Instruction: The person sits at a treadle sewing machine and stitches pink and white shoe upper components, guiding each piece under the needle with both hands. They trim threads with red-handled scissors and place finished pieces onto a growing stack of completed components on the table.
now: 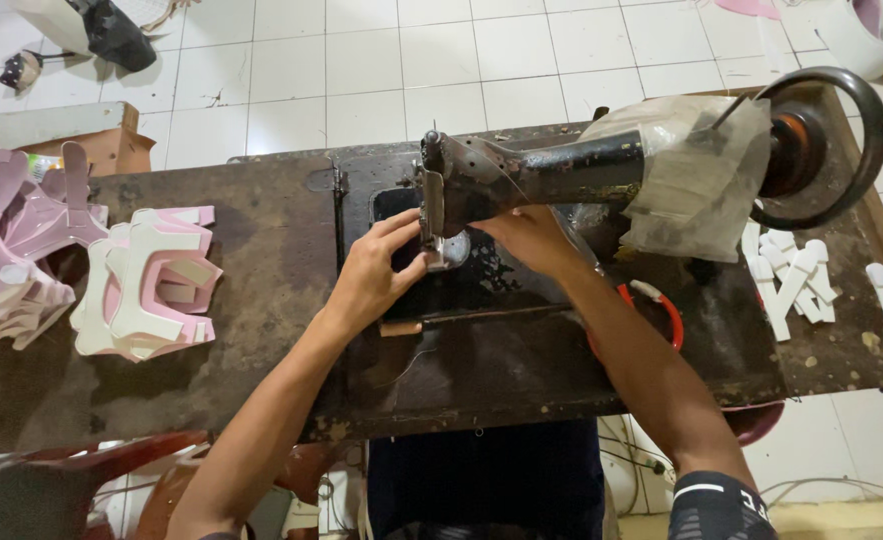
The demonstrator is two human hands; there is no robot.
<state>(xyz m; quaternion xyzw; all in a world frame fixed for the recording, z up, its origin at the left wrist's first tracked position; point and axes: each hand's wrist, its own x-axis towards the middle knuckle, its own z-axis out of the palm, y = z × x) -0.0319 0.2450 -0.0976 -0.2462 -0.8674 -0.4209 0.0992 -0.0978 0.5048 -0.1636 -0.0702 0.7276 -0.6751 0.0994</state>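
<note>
Two bare hands at work on an old black sewing machine (561,170), listed near to far.

Left hand (373,275): fingers loosely spread, tips resting flat on the dark piece (401,250) lying on the machine bed beside the presser foot (439,255); holds nothing closed.

Right hand (533,238): reaches under the machine arm toward the needle area; fingers hidden, so its grip cannot be told.

Step judged: positioning the piece under the foot. Next move would call for steady flat pressure and fingers kept off the needle line.

Red ring (666,310): on the worn table (211,360), by the right forearm.

Stack of pink-and-white cut pieces (146,285): well to the left.

White strips (796,280): far right, below the handwheel (826,140).
</note>
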